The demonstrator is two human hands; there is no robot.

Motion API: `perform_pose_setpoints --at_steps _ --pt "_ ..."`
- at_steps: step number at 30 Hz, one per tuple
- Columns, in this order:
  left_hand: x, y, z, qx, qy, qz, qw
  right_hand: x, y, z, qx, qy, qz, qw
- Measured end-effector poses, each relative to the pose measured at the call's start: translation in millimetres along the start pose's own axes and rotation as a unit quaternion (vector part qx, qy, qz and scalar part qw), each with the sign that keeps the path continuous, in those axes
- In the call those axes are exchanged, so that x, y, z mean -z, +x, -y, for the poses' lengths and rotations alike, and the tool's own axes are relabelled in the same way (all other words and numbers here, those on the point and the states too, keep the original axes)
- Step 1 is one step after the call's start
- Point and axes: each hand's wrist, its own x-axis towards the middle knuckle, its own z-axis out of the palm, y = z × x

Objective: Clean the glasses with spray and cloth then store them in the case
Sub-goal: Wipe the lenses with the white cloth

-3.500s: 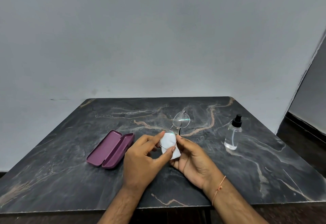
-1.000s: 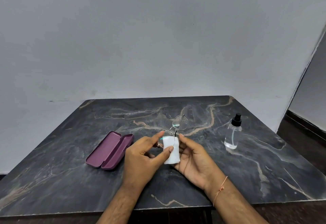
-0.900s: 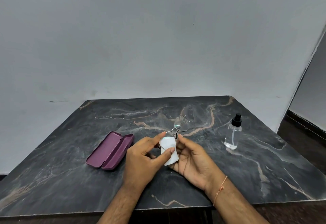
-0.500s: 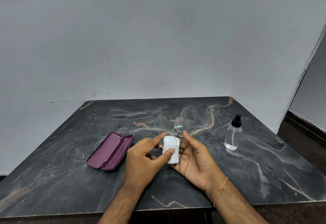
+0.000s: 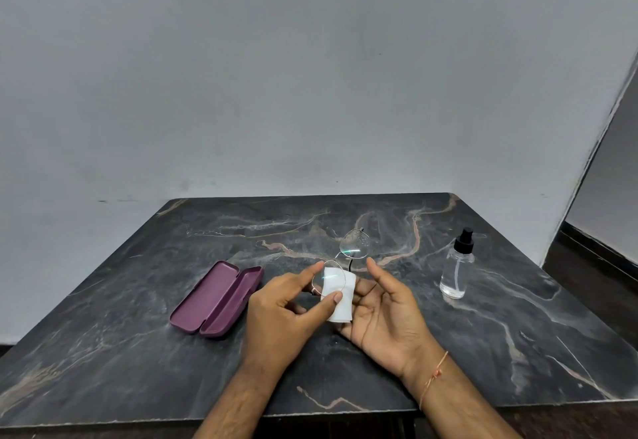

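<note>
Since a moment ago the right hand (image 5: 383, 311) has opened under the white cloth (image 5: 340, 297), while the left hand (image 5: 283, 314) still pinches the glasses (image 5: 345, 259).

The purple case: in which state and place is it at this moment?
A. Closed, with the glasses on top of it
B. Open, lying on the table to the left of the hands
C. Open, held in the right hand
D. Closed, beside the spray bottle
B: the purple case lies open on the table, left of the left hand, its inside showing nothing, while the glasses are held above the table.
</note>
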Motion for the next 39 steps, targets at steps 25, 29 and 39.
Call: perform_pose_setpoints --at_steps 25,29,39 --pt "0.4 -0.4 -0.1 -0.050 0.004 -0.028 0.998 -11.6 -6.0 -8.7 0.034 -0.095 0.041 0.994" --pt "1.1 -0.5 -4.0 -0.050 0.000 -0.029 0.998 -12.2 -6.9 -7.3 0.022 -0.093 0.031 0.995" --pt "2.4 0.9 -5.2 -0.054 0.014 -0.026 0.998 -8.4 -5.0 -1.3 0.012 -0.012 -0.003 1.000"
